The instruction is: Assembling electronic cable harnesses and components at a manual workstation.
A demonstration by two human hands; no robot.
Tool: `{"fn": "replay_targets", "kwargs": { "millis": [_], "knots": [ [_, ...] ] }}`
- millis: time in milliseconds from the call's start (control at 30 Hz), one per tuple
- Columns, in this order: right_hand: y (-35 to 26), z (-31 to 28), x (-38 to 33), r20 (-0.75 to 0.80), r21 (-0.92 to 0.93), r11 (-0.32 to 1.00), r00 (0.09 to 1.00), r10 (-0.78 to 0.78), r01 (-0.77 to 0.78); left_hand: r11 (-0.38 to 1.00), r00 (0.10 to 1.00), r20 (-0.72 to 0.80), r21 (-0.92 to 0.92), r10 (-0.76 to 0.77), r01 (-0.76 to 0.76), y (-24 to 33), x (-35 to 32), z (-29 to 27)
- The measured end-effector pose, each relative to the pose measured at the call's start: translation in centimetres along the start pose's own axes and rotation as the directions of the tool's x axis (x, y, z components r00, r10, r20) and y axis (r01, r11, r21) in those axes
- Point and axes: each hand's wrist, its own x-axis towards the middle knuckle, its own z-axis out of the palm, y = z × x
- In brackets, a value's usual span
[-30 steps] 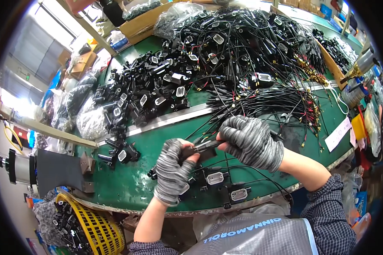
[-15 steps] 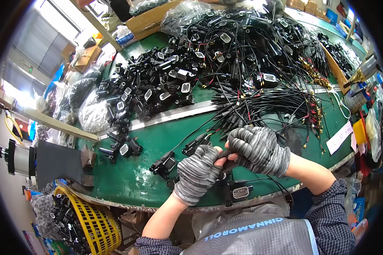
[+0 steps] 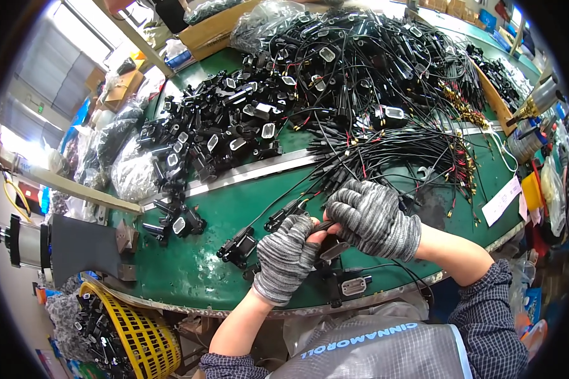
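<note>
1. Nearest my view, a black housing (image 3: 354, 287) lies by the table's near edge.
2. I see the left hand (image 3: 286, 258) and right hand (image 3: 373, 221) pinching a slim dark piece (image 3: 324, 226) between fingertips; gloves hide most of it.
3. Left hand has shifted rightward within a second, leaving two cabled housings (image 3: 237, 247) visible; I judge both hands are busy with that piece.
4. Beyond, bundled cables (image 3: 385, 151) crowd the right hand.

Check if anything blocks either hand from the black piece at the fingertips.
Nothing visible does: the left hand and right hand both touch the black piece, with no other thing seen between. The hands hide part of it, so what lies behind them I can't tell.
</note>
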Motion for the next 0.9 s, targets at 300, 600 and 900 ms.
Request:
{"fn": "replay_targets", "kwargs": {
  "millis": [300,600,900],
  "knots": [
    [-0.1,-0.4,0.0,0.142,-0.003,0.999,0.988,0.054,-0.054,0.976,0.979,0.065,-0.091,-0.192,0.197,1.1,0.6,-1.1],
    [-0.5,-0.6,0.4,0.067,0.087,0.992,0.994,0.088,-0.093,0.961,0.969,0.107,-0.142,-0.223,0.237,1.2,0.8,-1.2],
    [-0.5,-0.7,0.5,0.080,0.056,0.995,0.994,0.080,-0.085,0.968,0.983,0.057,-0.174,-0.176,0.183,1.6,0.9,-1.4]
  ]
}}
